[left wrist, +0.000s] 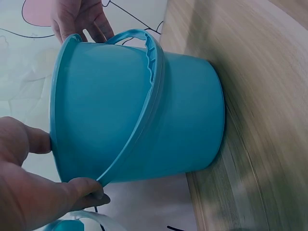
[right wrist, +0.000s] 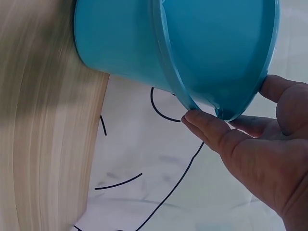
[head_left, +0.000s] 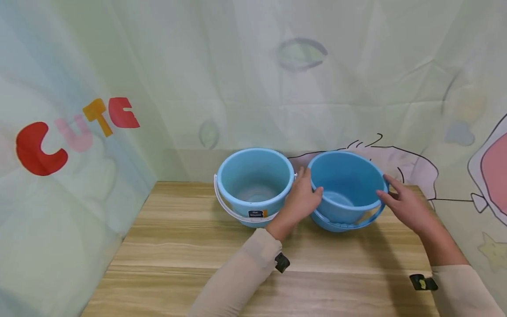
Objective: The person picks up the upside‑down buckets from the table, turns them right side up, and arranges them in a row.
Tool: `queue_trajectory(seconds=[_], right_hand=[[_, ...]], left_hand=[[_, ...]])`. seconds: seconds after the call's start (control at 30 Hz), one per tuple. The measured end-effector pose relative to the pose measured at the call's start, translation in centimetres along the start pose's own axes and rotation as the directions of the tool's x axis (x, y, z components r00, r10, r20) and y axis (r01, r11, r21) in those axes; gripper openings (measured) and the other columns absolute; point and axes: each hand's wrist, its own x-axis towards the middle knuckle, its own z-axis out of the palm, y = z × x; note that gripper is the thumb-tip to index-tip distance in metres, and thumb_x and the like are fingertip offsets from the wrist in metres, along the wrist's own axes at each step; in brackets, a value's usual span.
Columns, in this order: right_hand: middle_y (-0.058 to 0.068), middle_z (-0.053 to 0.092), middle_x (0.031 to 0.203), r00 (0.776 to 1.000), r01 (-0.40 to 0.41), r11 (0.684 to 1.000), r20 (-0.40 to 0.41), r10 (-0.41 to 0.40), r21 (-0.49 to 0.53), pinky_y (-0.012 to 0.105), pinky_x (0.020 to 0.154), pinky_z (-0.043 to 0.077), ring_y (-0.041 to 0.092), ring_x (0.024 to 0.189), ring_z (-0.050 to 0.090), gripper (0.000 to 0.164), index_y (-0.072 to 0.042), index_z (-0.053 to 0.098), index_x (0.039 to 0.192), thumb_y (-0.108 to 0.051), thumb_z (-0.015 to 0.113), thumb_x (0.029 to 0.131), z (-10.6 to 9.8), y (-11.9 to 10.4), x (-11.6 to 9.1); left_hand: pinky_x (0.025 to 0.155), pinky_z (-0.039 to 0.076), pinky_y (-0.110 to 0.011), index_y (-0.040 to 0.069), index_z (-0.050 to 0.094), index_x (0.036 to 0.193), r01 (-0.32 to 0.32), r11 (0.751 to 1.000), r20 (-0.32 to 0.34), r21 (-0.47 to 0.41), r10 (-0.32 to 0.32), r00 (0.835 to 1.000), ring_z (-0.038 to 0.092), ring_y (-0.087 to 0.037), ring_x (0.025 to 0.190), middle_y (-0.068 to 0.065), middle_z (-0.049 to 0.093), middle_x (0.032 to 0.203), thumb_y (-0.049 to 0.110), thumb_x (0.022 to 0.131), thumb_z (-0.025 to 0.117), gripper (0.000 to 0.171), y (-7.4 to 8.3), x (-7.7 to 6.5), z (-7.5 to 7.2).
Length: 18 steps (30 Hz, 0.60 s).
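A darker blue bucket (head_left: pixel 342 211) stands on the wooden table, its blue handle (head_left: pixel 352 225) hanging down along the front. My left hand (head_left: pixel 304 193) grips its left rim, thumb on the near side and fingers reaching down the outside by the handle's end. On the opposite side my right hand (head_left: pixel 404 202) pinches the rim, thumb over the edge and fingers outside, close to the other handle end. Both wrist views show this bucket (left wrist: pixel 106 110) between the hands. Just left of it stands a lighter blue bucket (head_left: pixel 253 206) with a white handle (head_left: pixel 233 212) lowered in front; my left hand overlaps its right edge.
The wooden table (head_left: pixel 178 251) meets a pale printed curtain (head_left: pixel 237 88) right behind the two buckets. On the left, the curtain bears coloured letters (head_left: pixel 41 149). The lighter bucket has a small dark label (head_left: pixel 257 214) on its front.
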Motion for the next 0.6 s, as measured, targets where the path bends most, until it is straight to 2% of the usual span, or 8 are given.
queue_trajectory(seconds=[0.23,0.37,0.6], right_hand=[[0.046,0.023,0.156,1.000,0.007,1.000,0.010,-0.007,0.017,0.072,0.096,0.045,0.069,0.134,0.036,0.076,0.005,0.007,0.162,-0.038,0.045,0.111,0.18,-0.10,0.11],[0.044,0.019,0.159,1.000,-0.012,1.000,0.001,0.012,0.026,0.073,0.095,0.045,0.069,0.134,0.035,0.076,0.001,0.006,0.164,-0.039,0.043,0.111,0.07,0.09,0.03],[0.044,0.019,0.159,0.999,-0.027,0.998,-0.022,0.028,0.051,0.074,0.094,0.045,0.070,0.135,0.034,0.076,0.002,0.006,0.163,-0.040,0.041,0.112,0.53,0.11,0.19]], left_hand=[[0.126,0.028,-0.049,0.001,0.026,0.162,0.002,0.999,-0.013,0.045,-0.002,1.000,0.019,-0.034,0.159,-0.018,0.018,0.172,0.024,0.105,0.059,0.070,-0.03,-0.23,-0.04],[0.126,0.029,-0.048,0.000,0.022,0.163,0.011,0.996,-0.007,0.083,-0.011,1.000,0.017,-0.033,0.159,-0.020,0.013,0.172,0.026,0.107,0.055,0.070,0.37,-0.23,0.35],[0.125,0.030,-0.047,-0.001,0.026,0.161,0.015,0.991,-0.063,0.132,-0.006,0.998,0.024,-0.035,0.157,-0.025,0.018,0.170,0.029,0.108,0.053,0.067,0.48,-0.40,0.61]])
